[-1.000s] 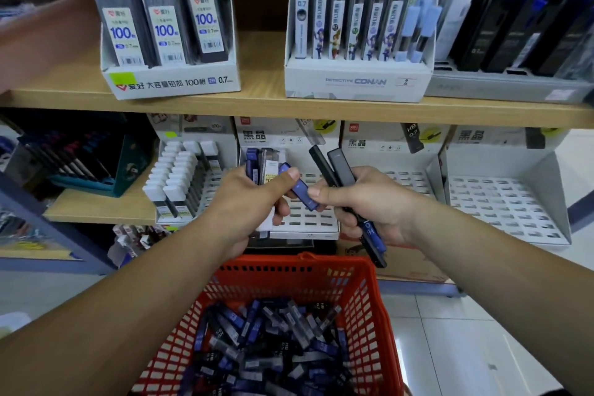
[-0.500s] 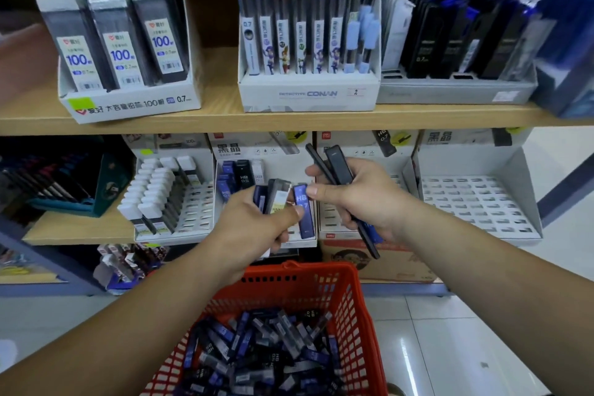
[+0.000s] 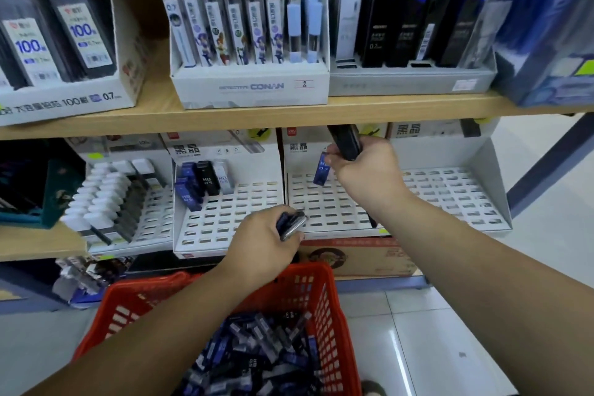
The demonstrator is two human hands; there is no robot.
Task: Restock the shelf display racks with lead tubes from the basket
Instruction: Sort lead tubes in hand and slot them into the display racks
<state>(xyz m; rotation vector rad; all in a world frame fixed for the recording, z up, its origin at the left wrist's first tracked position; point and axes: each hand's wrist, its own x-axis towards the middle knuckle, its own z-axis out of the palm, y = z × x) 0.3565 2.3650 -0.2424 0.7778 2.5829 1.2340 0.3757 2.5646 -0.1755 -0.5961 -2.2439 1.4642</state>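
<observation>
A red basket (image 3: pixel 324 296) at the bottom holds several blue and black lead tubes (image 3: pixel 257 354). My left hand (image 3: pixel 266 241) grips a small bunch of tubes (image 3: pixel 291 223) just above the basket, in front of the left white slotted rack (image 3: pixel 231 219). That rack has several tubes (image 3: pixel 202 182) standing at its back left. My right hand (image 3: pixel 363 167) pinches a blue lead tube (image 3: pixel 321 169) over the back of the middle rack (image 3: pixel 321 202) and also holds dark tubes (image 3: pixel 345 141) sticking up from its grip.
A third slotted rack (image 3: pixel 456 193) stands to the right. A rack of white-capped tubes (image 3: pixel 106 199) is on the left. The upper wooden shelf (image 3: pixel 257 112) carries a Conan lead box (image 3: pixel 250 87), 100-lead packs (image 3: pixel 58 38) and black boxes (image 3: pixel 411 22). Tiled floor lies at right.
My right hand took the blue tube from my left hand and moved it right and up over the middle rack. My left hand dropped toward the basket. The camera moved closer.
</observation>
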